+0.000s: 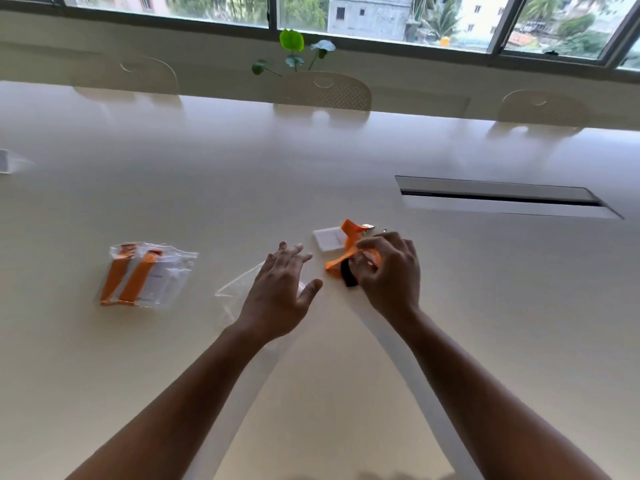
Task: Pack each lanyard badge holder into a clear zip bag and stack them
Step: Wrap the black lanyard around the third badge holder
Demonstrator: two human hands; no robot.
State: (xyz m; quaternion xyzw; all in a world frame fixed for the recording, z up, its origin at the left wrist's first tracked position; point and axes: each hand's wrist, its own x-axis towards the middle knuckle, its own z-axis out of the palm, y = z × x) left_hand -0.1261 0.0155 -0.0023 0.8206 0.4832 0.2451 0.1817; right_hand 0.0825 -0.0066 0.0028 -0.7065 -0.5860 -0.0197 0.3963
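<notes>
1. Nearest the camera, the left hand (278, 289) lies flat with the fingers straight and spread on an empty clear bag (239, 289). The thin bag could slide or crease under the palm, and then its mouth would be hard to open.
2. On the left side of the table (485, 341), the stack of packed bags (147, 273) is well apart from the hands. The smooth bags could slip off each other when one more is added.
3. The right hand (389, 271) has its fingers curled around the folded orange lanyard (337, 265). The white badge holder (329, 239) lies just beyond it on the table. If the grip loosens, the strap could unfold and catch at the bag mouth.
</notes>
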